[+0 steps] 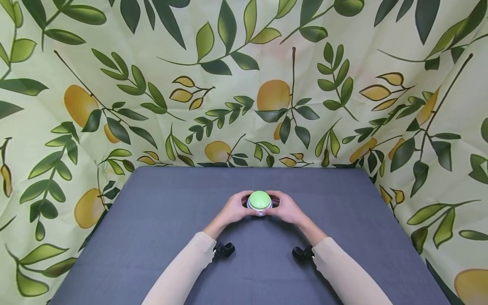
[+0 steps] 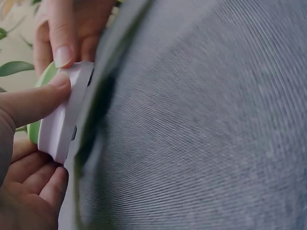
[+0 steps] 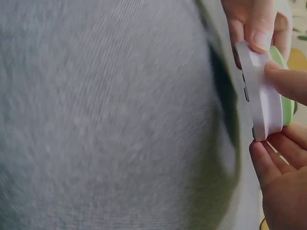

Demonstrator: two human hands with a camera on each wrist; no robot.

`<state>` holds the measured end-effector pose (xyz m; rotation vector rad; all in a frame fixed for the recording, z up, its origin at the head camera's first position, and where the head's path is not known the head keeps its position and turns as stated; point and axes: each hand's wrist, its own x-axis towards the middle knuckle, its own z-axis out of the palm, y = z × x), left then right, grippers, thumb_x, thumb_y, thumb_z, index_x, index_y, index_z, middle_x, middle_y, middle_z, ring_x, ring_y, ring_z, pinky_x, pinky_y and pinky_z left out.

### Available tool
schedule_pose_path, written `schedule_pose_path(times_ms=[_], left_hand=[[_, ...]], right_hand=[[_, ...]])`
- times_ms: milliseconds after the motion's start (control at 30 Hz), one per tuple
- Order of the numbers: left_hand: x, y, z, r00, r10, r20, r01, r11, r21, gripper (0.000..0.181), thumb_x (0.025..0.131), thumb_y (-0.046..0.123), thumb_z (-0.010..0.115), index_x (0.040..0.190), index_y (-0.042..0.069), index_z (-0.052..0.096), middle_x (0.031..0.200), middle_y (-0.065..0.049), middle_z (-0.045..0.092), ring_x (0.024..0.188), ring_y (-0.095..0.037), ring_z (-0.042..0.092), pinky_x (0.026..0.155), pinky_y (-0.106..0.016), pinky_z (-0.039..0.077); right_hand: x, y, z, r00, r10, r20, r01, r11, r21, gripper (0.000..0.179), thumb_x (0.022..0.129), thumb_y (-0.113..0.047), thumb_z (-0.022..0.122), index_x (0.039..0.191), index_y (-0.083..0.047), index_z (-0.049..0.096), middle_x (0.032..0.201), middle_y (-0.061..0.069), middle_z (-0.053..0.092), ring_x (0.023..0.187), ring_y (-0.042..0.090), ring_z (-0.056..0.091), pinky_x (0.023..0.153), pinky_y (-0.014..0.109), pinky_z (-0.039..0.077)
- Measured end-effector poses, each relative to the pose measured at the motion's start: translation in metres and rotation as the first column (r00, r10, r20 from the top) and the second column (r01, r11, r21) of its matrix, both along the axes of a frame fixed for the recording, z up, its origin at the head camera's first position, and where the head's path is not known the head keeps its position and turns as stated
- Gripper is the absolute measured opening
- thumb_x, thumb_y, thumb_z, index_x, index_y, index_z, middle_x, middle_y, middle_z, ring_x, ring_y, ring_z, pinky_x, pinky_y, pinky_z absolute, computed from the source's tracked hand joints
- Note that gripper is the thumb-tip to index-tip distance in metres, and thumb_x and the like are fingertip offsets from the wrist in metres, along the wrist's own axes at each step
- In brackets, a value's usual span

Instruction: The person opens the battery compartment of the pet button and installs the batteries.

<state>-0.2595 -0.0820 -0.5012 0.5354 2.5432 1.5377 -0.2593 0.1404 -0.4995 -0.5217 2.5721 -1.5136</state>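
A round push button (image 1: pixel 260 200) with a light green dome and a white base is held between both hands, dome up. From the left side, my left hand (image 1: pixel 234 208) grips its base. My right hand (image 1: pixel 286 207) grips it from the right. Seen in the left wrist view, the left thumb lies on the white side wall of the button (image 2: pixel 60 120), with the other fingers at its far side. Small dark feet show along the underside of the button (image 3: pixel 259 91) in the right wrist view, close over the table cloth.
A dark grey-blue cloth covers the table (image 1: pixel 171 203). Behind it and at both sides hangs a pale curtain (image 1: pixel 236 93) printed with leaves and orange fruit. Black wrist devices (image 1: pixel 225 250) sit at both cuffs.
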Motion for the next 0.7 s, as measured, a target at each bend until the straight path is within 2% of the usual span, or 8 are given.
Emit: schedule_pose_path(times_ms=[100, 367, 700], left_hand=[[-0.002, 0.002, -0.003, 1.000, 0.005, 0.015, -0.005, 1.000, -0.025, 0.075, 0.077, 0.019, 0.091, 0.140, 0.000, 0.056, 0.140, -0.018, 0.059, 0.130, -0.029, 0.057, 0.107, -0.041, 0.046], [-0.005, 0.005, -0.007, 1.000, 0.002, -0.009, -0.002, 1.000, -0.028, 0.074, 0.074, 0.016, 0.093, 0.137, -0.003, 0.057, 0.137, -0.021, 0.060, 0.128, -0.033, 0.057, 0.107, -0.042, 0.045], [-0.001, 0.001, -0.006, 1.000, -0.005, -0.024, 0.002, 0.992, -0.128, 0.075, 0.077, 0.018, 0.091, 0.141, -0.003, 0.055, 0.140, -0.022, 0.058, 0.128, -0.034, 0.057, 0.108, -0.046, 0.044]], right_hand=[[-0.002, -0.001, -0.005, 1.000, -0.001, 0.005, 0.000, 1.000, 0.014, 0.068, 0.080, -0.013, 0.087, 0.137, 0.007, 0.056, 0.135, 0.025, 0.059, 0.121, 0.037, 0.061, 0.101, 0.046, 0.050], [-0.005, -0.002, -0.011, 0.999, -0.031, -0.010, 0.031, 0.998, 0.051, 0.070, 0.078, -0.014, 0.089, 0.137, 0.006, 0.057, 0.135, 0.024, 0.059, 0.121, 0.036, 0.061, 0.102, 0.046, 0.049], [0.001, 0.000, -0.013, 0.998, -0.033, -0.054, 0.038, 0.995, 0.094, 0.068, 0.079, -0.013, 0.088, 0.136, 0.007, 0.057, 0.132, 0.024, 0.061, 0.118, 0.036, 0.063, 0.100, 0.045, 0.051]])
